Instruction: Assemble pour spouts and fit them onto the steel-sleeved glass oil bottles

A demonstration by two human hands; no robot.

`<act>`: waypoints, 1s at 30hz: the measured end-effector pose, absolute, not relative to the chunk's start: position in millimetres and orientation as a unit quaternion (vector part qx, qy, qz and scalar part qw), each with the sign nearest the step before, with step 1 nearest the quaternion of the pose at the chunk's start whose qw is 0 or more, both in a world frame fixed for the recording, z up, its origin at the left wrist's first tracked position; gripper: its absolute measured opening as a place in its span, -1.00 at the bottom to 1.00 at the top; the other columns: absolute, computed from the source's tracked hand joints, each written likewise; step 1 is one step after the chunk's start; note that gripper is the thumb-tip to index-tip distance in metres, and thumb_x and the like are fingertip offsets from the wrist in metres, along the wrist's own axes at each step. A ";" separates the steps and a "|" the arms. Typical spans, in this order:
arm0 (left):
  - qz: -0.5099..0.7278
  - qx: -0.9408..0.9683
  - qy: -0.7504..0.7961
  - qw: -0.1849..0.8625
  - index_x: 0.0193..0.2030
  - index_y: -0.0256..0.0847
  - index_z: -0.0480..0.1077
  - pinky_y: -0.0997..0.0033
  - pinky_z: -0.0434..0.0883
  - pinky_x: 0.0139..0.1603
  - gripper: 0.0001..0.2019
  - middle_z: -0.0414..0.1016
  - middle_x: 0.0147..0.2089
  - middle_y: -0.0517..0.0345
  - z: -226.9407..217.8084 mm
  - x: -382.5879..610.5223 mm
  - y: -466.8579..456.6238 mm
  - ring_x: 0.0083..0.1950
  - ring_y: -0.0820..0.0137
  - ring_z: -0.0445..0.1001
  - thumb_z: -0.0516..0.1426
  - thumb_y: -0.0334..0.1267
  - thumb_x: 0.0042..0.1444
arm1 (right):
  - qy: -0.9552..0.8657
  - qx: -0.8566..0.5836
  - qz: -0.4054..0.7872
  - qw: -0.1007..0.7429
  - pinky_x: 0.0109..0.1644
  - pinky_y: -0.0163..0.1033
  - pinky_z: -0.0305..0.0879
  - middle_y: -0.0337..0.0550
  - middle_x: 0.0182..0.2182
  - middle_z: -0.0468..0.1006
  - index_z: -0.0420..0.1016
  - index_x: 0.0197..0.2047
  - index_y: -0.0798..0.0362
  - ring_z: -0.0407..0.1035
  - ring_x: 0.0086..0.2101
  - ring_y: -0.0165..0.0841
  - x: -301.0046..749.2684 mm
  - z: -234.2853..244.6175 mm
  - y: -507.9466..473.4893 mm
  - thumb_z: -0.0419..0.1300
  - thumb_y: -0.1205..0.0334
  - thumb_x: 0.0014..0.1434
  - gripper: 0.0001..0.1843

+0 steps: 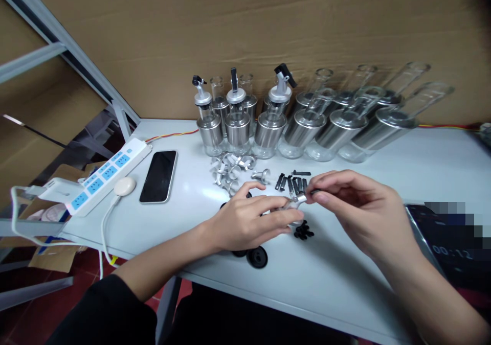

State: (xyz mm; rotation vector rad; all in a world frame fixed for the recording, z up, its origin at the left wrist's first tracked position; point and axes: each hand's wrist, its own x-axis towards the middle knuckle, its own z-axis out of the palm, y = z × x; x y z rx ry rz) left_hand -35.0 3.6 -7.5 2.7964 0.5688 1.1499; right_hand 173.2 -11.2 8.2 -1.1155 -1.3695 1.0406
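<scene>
Both hands met over the white table (345,278). The left hand (245,220) and right hand (360,207) pinched a small metal spout (298,200) between them.

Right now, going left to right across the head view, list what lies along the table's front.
Power strip → white round plug → phone → left hand → small metal spout → right hand → dark screen

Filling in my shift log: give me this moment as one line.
left hand: grips metal spout | right hand: pinches black part at spout tip | nearby: black plugs, loose spouts, bottles on table
</scene>
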 end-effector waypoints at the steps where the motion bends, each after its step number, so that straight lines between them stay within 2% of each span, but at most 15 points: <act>1: 0.370 0.910 0.184 0.033 -0.04 -0.22 0.33 0.36 0.24 0.08 -0.85 0.56 -0.18 0.15 -7.6 -35.0 3.6 -0.22 0.54 0.52 0.02 -0.28 0.30 | -0.568 -0.464 0.436 0.522 -0.30 -0.28 0.47 -0.21 -0.39 0.57 0.56 -0.38 -0.06 0.48 -0.39 -0.36 174.1 8.1 -11.2 0.41 0.04 -0.03 -0.80; 10: 0.365 0.916 0.162 0.044 -0.05 -0.22 0.32 0.38 0.25 0.11 -0.86 0.59 -0.19 0.16 -7.7 -34.8 3.8 -0.18 0.55 0.54 0.01 -0.31 0.31 | -0.595 -0.448 0.422 0.517 -0.28 -0.23 0.47 -0.16 -0.43 0.57 0.54 -0.45 -0.04 0.48 -0.34 -0.30 169.3 11.5 -8.5 0.42 -0.01 -0.07 -0.75; 18: 0.371 0.913 0.166 0.036 -0.05 -0.20 0.31 0.38 0.26 0.10 -0.88 0.59 -0.20 0.16 -6.2 -34.2 3.8 -0.19 0.56 0.54 0.02 -0.32 0.30 | -0.592 -0.429 0.439 0.523 -0.27 -0.27 0.47 -0.21 -0.44 0.59 0.56 -0.44 -0.06 0.50 -0.35 -0.34 172.0 10.0 -8.7 0.44 0.10 -0.07 -0.82; 30: 0.374 0.912 0.166 0.032 -0.06 -0.20 0.30 0.37 0.26 0.10 -0.88 0.60 -0.22 0.19 -6.7 -33.2 3.0 -0.21 0.57 0.54 0.01 -0.29 0.32 | -0.587 -0.424 0.437 0.533 -0.31 -0.24 0.45 -0.22 -0.49 0.59 0.57 -0.50 -0.05 0.50 -0.40 -0.32 172.9 10.7 -7.9 0.47 0.12 -0.12 -0.82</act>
